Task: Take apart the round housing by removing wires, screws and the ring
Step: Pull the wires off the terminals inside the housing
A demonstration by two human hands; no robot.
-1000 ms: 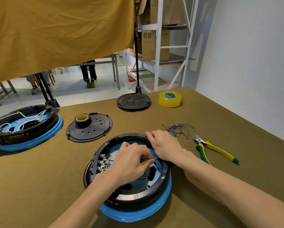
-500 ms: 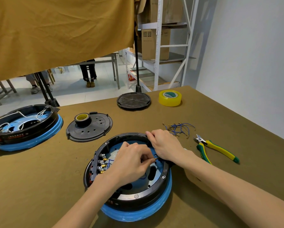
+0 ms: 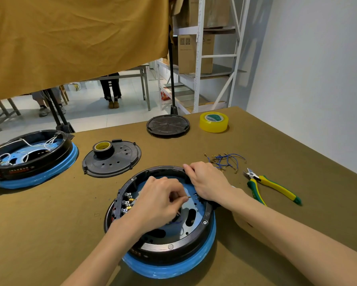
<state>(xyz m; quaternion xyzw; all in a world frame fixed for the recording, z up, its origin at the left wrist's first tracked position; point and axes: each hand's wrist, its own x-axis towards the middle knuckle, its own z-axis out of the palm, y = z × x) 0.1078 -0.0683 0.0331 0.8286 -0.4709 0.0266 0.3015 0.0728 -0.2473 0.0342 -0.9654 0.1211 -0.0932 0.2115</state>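
Observation:
The round housing (image 3: pixel 185 242), black with a blue ring under it and a blue inner plate, lies on the table right in front of me. My left hand (image 3: pixel 159 201) is inside it, fingertips pinched on a thin wire end with a small metal terminal (image 3: pixel 187 197). My right hand (image 3: pixel 208 180) rests on the housing's far right rim, fingers curled over the edge and holding it. Gold terminals (image 3: pixel 129 201) show along the inner left wall. A pile of removed blue wires (image 3: pixel 225 159) lies on the table just right of my right hand.
Yellow-green cutters (image 3: pixel 272 185) lie at the right. A second housing with white wires (image 3: pixel 28 157) sits far left. A black cover (image 3: pixel 119 162) carries a black tape roll (image 3: pixel 103 148). Another black lid (image 3: pixel 167 125) and yellow tape (image 3: pixel 214 121) are at the back.
My left hand's fingertips have drawn slightly away from my right hand, so the wire terminal now shows between them. The right hand stays on the rim.

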